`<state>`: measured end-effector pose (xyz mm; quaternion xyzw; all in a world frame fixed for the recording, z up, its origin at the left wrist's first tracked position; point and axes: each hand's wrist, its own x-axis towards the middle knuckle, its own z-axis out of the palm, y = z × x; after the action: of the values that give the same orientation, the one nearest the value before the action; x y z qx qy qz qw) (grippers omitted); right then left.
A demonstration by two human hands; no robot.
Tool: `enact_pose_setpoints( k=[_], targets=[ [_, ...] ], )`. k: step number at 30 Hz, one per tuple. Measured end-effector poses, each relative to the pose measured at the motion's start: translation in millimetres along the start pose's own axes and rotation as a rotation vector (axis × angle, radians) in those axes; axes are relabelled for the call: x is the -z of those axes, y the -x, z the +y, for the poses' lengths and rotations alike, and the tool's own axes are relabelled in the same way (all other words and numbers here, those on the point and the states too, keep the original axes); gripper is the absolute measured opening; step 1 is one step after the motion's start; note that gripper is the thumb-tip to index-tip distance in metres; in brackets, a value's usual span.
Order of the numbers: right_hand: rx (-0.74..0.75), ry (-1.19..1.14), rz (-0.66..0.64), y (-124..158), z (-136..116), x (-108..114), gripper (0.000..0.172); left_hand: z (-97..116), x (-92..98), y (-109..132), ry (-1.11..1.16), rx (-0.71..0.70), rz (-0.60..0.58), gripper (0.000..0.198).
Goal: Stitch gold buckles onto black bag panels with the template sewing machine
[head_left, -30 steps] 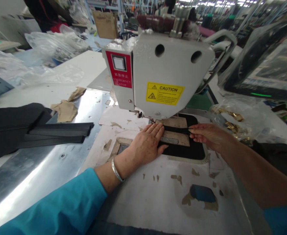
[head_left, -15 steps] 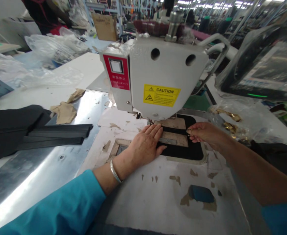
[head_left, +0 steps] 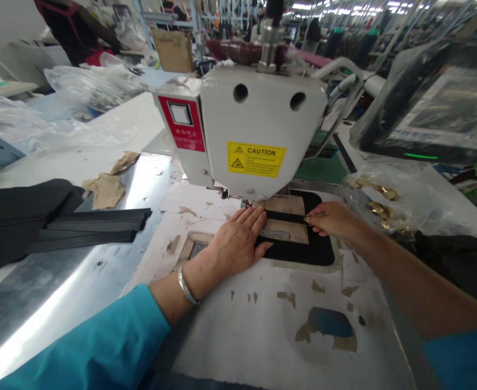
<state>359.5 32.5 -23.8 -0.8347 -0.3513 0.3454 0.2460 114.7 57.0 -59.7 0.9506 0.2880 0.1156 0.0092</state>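
Observation:
My left hand (head_left: 238, 238) lies flat, palm down, its fingertips on the left end of a black strip (head_left: 283, 218) under the sewing machine head (head_left: 263, 119). Pinched at the strip's right end, my right hand (head_left: 330, 221) grips a thin pointed tool (head_left: 315, 216). Brown template pieces (head_left: 293, 232) lie along both sides of the strip, over a black fabric panel (head_left: 320, 253) with rounded corners. Part of the strip's left end is hidden by my left fingers.
Dark cut fabric pieces (head_left: 96, 225) lie on the left. A plastic bag with gold-coloured parts (head_left: 380, 203) and a wrapped screen (head_left: 445, 114) are on the right. In the back left, a person (head_left: 71, 32) is partly visible.
The whole view has shifted slightly, so the machine appears further left. Both hands keep nearly the same places on the work.

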Motion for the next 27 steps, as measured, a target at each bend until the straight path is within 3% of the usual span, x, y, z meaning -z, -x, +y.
enact_pose_setpoints(
  k=[6, 12, 16, 20, 27],
  targets=[
    [0.011, 0.013, 0.012, 2, -1, -2, 0.020, 6, -1.5, -2, -0.013, 0.018, -0.013, 0.064],
    [0.054, -0.021, -0.004, -2, 8, -1, 0.017, 56, -11.5, -37, -0.005, -0.119, -0.020, 0.058],
    [0.088, -0.028, -0.037, -9, 18, -1, 0.015, 78, -14.6, -54, -0.051, -0.095, -0.044, 0.065],
    [0.117, -0.001, -0.027, -16, 27, -3, 0.013, 76, -12.2, -50, -0.070, -0.043, -0.066, 0.071],
    [0.143, 0.058, 0.017, -18, 36, -5, 0.011, 53, -4.1, -29, -0.038, 0.020, -0.061, 0.075]
  ],
)
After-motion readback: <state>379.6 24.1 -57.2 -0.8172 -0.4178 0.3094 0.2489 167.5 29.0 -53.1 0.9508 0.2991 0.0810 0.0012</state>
